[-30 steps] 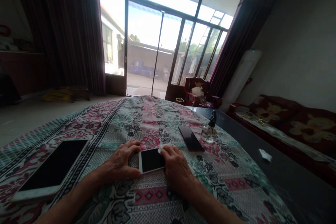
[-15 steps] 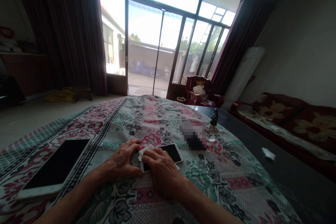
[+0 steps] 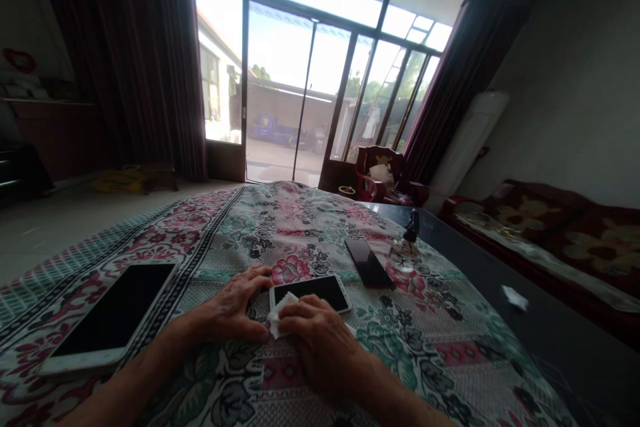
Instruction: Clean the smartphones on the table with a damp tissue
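White tissue [image 3: 279, 316] bunched at lower-left corner of small white smartphone [image 3: 310, 293], phone lying screen-up on floral tablecloth [image 3: 295, 240]. Right hand [image 3: 320, 343] over tissue, fingers [image 3: 305, 313] curled down, pressing it against phone. Left hand [image 3: 230, 312] open on cloth, fingers [image 3: 255, 273] loosely spread, holding nothing, tips just beside phone. Larger white smartphone [image 3: 113, 313] lies left of hands. Dark smartphone [image 3: 367, 262] and glass spray bottle [image 3: 406, 250] ahead, right, near dark glass desk [image 3: 550, 347].
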`<state>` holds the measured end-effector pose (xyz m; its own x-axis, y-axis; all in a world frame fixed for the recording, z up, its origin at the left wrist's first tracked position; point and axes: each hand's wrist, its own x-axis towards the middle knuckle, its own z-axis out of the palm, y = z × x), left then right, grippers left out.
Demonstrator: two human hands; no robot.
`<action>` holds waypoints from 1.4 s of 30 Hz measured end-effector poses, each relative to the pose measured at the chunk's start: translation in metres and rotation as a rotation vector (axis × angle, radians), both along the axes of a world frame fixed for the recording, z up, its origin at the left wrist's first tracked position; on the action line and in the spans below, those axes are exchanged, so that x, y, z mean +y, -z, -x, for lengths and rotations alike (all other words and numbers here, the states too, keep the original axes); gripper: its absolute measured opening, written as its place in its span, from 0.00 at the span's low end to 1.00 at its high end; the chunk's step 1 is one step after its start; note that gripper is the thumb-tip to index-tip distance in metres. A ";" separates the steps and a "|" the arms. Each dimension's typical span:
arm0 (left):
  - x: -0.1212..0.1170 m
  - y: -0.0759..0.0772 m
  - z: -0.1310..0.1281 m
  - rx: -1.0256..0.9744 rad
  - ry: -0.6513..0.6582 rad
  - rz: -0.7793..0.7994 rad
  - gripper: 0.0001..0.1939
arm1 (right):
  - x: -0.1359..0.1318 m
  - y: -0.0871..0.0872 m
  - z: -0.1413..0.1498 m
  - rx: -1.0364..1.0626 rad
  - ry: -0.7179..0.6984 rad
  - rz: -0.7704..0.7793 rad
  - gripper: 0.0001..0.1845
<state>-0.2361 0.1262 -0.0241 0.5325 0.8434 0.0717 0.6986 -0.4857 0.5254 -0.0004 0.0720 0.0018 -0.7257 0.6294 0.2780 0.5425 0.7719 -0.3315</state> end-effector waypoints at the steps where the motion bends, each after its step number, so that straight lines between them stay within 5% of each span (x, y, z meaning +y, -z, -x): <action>1: 0.000 -0.001 0.000 -0.001 -0.001 0.009 0.39 | 0.003 0.001 0.001 0.006 0.028 -0.009 0.15; 9: -0.002 -0.006 -0.002 0.012 -0.012 0.027 0.41 | 0.020 0.004 0.010 -0.087 0.155 -0.061 0.22; 23: -0.007 -0.014 -0.005 0.002 -0.018 0.002 0.36 | -0.005 0.007 -0.004 -0.007 0.006 -0.047 0.13; 34: -0.002 0.004 -0.004 0.053 -0.027 -0.087 0.41 | -0.006 0.009 0.003 -0.090 0.064 -0.122 0.10; 42: -0.002 0.010 -0.005 0.068 -0.061 -0.135 0.41 | 0.006 -0.012 -0.025 -0.272 0.323 -0.088 0.12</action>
